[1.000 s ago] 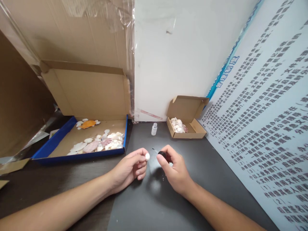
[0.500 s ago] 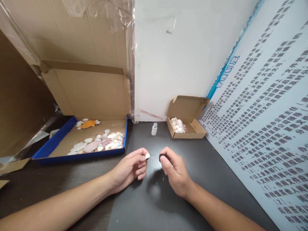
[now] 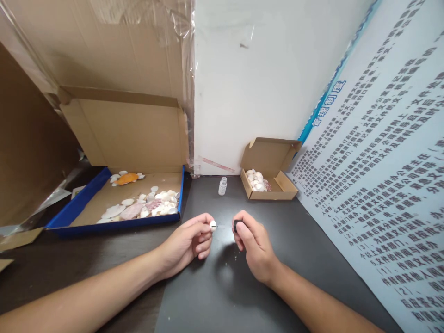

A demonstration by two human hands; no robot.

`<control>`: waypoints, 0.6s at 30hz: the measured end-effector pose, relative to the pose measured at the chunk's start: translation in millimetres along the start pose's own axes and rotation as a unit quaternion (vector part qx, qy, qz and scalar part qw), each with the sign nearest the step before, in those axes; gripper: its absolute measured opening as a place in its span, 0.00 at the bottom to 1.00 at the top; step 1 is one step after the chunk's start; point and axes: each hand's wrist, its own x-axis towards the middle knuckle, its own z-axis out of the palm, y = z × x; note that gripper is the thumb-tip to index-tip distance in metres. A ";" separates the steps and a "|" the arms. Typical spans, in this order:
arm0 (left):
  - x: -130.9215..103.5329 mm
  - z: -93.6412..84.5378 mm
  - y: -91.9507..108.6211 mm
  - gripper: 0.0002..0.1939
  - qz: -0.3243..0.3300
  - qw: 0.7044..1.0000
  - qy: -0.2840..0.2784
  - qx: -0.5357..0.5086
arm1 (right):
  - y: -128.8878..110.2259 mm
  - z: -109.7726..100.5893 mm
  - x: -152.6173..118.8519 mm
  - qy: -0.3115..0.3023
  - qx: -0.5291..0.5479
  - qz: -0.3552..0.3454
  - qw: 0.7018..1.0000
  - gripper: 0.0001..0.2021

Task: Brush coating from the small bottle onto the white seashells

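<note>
Between thumb and forefinger, my left hand pinches a small white shell. My right hand is closed on a black cap, from which a thin, faint rod points left toward the shell. The rod's dark tip appears to meet the shell's face. Behind the hands a small clear bottle with a white label stands upright, uncapped.
At the left, an open blue-edged box holds many shells and an orange shell ringed by small white ones. A small cardboard box with shells stands at the back right. Printed sheet at the right.
My right hand has shifted slightly right and turned, so the black cap is tilted differently. The dark tip now shows across the shell's face. My left hand has hardly moved.
</note>
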 end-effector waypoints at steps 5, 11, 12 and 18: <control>-0.1 0.7 0.8 0.04 0.000 1.000 0.001 0.004 | 0.1 0.2 1.2 0.006 -0.023 0.014 1.000 0.12; 0.6 -0.3 0.5 0.03 -0.001 1.000 0.001 0.004 | -0.8 -0.3 0.8 -0.004 -0.021 0.002 1.000 0.12; 0.6 -0.5 0.3 0.03 -0.001 1.000 0.000 0.005 | -1.0 -0.3 0.5 0.003 -0.028 0.007 1.000 0.12; 0.3 -1.2 0.0 0.03 0.001 1.000 0.001 0.004 | -0.4 0.0 0.1 -0.005 -0.003 -0.004 1.000 0.13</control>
